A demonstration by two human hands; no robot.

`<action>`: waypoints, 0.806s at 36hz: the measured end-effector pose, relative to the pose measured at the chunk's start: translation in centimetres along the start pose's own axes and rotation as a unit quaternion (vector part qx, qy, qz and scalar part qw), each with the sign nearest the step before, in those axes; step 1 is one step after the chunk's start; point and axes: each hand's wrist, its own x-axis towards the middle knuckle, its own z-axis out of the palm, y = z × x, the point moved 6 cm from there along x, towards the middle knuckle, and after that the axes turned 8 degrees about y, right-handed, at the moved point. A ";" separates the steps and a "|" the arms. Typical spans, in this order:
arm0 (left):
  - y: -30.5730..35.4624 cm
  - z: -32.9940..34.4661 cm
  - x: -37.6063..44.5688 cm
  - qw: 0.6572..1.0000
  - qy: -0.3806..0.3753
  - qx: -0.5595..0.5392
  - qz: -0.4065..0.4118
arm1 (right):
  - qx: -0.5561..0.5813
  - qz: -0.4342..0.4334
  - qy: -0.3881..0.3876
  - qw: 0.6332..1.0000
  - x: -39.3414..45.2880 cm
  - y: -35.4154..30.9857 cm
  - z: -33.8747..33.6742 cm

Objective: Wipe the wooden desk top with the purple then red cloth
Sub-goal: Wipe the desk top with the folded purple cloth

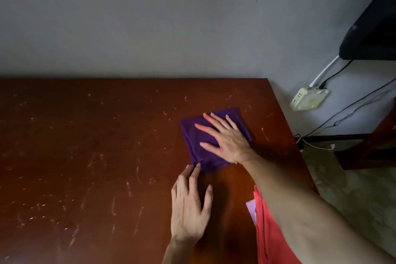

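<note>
Dim room with a plain grey wall [150,17] behind a reddish-brown wooden desk top [85,156], its surface covered in pale scuffs and scratches.

Purple cloth [192,135], folded into a rough square, flat on the desk top toward its far right corner. Right hand [225,137] spread flat on top of the purple cloth, palm down, fingers straight and fanned toward the left, pressing rather than gripping. Bare right forearm running from the cloth down to the lower right edge of view.

Left hand [189,210] just below the purple cloth, flat on the wood, fingers extended and loosely together, fingertips touching the cloth's near corner; holding nothing.

Red cloth [267,236] to the right of the purple cloth and nearer the viewer, at the desk's front right edge, partly hidden under the right forearm; whether lying on the desk or hanging off it, cannot tell. Small pale lilac piece [250,210] poking out at the red cloth's left edge.

Beyond the desk's right edge, a cream power strip [308,98] on the wall, with a white cable and a black cable plugged in. Above the strip, a dark object [372,28], upper right, cut off by the frame. Below the strip, part of dark wooden furniture [368,152] on a pale floor, with thin cables trailing beside it.
</note>
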 end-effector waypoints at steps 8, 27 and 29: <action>-0.3 2.4 0.5 0.992 -0.009 0.106 0.062 | 0.012 -0.004 0.015 1.000 9.4 8.7 0.6; 0.8 2.4 0.7 0.986 -0.053 0.152 0.049 | 0.007 0.076 0.000 0.997 1.3 8.3 -0.1; 1.1 2.2 0.8 0.987 -0.051 0.147 0.052 | 0.001 0.051 0.002 0.999 -2.1 7.5 -0.5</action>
